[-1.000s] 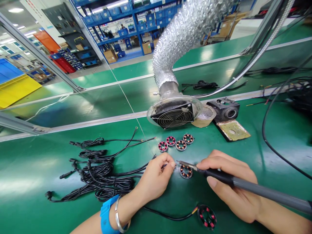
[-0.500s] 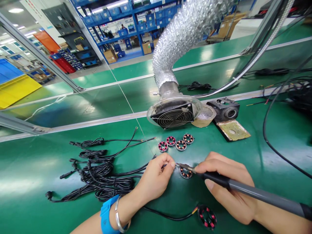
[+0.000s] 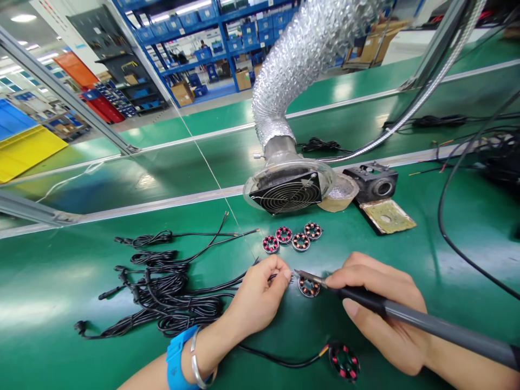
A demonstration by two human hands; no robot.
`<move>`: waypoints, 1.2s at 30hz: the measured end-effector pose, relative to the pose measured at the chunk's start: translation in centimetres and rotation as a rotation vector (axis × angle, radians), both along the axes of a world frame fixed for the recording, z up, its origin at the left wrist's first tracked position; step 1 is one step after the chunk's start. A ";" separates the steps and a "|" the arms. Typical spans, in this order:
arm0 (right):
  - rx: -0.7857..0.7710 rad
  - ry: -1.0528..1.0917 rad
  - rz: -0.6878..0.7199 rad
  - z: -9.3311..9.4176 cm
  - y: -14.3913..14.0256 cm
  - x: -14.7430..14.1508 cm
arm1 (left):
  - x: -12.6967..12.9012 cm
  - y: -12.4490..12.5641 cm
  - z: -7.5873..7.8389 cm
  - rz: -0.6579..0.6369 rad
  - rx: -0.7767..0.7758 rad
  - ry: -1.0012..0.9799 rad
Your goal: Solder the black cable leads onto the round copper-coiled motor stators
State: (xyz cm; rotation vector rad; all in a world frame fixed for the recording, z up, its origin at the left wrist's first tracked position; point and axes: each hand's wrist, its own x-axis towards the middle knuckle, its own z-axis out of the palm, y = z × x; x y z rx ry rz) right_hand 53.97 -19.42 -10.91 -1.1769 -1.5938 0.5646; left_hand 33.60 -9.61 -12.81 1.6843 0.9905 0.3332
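Observation:
My left hand point(image 3: 262, 290) is closed in a pinch, its fingertips on a thin wire end that they mostly hide. Just right of those fingertips, a small ring-shaped motor stator point(image 3: 309, 293) with copper windings lies on the green bench. My right hand point(image 3: 384, 303) grips a soldering iron point(image 3: 441, 326) by its dark handle. The iron's tip points left over the stator, close to my left fingertips. Below, a stator with red windings point(image 3: 333, 356) lies joined to a black cable point(image 3: 280, 359) by coloured wires.
Several more stators point(image 3: 301, 235) sit behind my hands. Coiled black cables point(image 3: 190, 306) spread to the left. A fume extractor fan point(image 3: 286, 194) hangs on a silver duct point(image 3: 280, 92). Right of it stand a soldering iron holder point(image 3: 376, 184) and a yellowish sponge point(image 3: 388, 216).
The soldering iron's tip has shifted very slightly right, away from my left fingertips. My left hand keeps its pinch, and the whole view has moved a little.

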 end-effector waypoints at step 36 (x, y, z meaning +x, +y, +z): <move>0.151 -0.207 0.027 -2.6 3.6 -2.1 | -0.2 0.8 1.8 -0.249 0.027 0.042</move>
